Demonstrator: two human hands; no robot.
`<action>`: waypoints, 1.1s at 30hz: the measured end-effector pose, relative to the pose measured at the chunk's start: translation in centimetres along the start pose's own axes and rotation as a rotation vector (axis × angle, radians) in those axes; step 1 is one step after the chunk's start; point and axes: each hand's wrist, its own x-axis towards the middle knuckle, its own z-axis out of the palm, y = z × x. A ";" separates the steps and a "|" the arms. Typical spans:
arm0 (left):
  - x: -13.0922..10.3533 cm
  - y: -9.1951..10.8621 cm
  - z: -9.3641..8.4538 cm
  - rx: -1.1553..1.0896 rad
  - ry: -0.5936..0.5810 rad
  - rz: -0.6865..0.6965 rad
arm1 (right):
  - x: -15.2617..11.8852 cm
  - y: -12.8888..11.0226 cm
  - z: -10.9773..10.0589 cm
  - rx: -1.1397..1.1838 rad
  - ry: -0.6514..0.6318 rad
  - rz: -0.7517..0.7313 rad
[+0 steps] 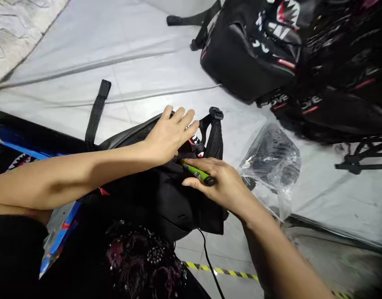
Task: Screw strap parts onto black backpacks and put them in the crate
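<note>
At centre frame, a soft, floppy black backpack (166, 195) is pressed flat by the left hand (170, 135), fingers spread, while a green corded tool (197, 173) is pinched in the right hand (224, 182), its rigid body judged the best hold.

Two hands: left hand (169, 135), right hand (222, 182). One green tool (197, 173). One black bag (166, 195) underneath, one clear plastic wrapper (272, 162).

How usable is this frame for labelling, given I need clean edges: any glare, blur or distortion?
Head view: even, soft light; glare on the plastic bag; pile of black bags loses detail in darkness; edges bend with wide-angle distortion; right hand, green tool and left hand fairly sharp.
</note>
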 end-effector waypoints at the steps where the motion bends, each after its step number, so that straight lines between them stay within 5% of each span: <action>1: 0.0 0.0 0.2 -0.031 0.014 -0.010 | 0.0 -0.2 0.2 0.035 0.052 0.045; 4: 0.0 0.0 0.5 -0.073 0.032 -0.027 | 0.2 -0.3 0.5 0.129 0.120 0.150; 7: 0.1 0.0 0.4 -0.035 0.012 -0.027 | 0.5 0.3 0.1 0.213 0.047 0.210; 14: 0.0 0.0 0.4 -0.056 0.016 -0.025 | 1.3 2.0 -1.2 0.235 -0.108 -0.011; 19: 0.2 0.0 0.2 -0.075 -0.017 -0.022 | 2.2 1.7 -1.5 0.157 -0.220 -0.032; 33: 0.1 0.0 0.4 -0.027 -0.002 -0.017 | 2.4 -0.2 -1.6 -0.065 -0.188 0.031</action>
